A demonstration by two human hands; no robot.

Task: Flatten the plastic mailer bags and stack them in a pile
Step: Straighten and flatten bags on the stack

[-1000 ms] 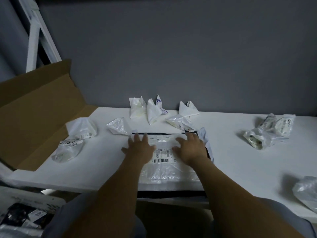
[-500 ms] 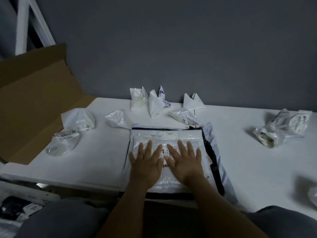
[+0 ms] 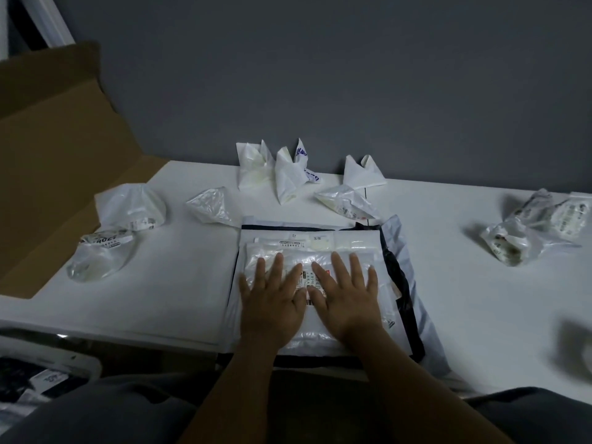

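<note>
Left hand (image 3: 272,304) and right hand (image 3: 349,302) lie flat, fingers straight and spread, pressing the top mailer bag (image 3: 315,334) on the pile (image 3: 404,283) at the surface's (image 3: 153,302) near edge. They hide most of its label. The crumpled bags (image 3: 525,233) on the right are dim.

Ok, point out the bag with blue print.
Head view, centre: the bag with blue print stands at the table's far edge, just right of another white bag.

A white table (image 3: 176,299) stands against a grey wall (image 3: 320,75), with an open cardboard box (image 3: 48,171) at its left.
</note>
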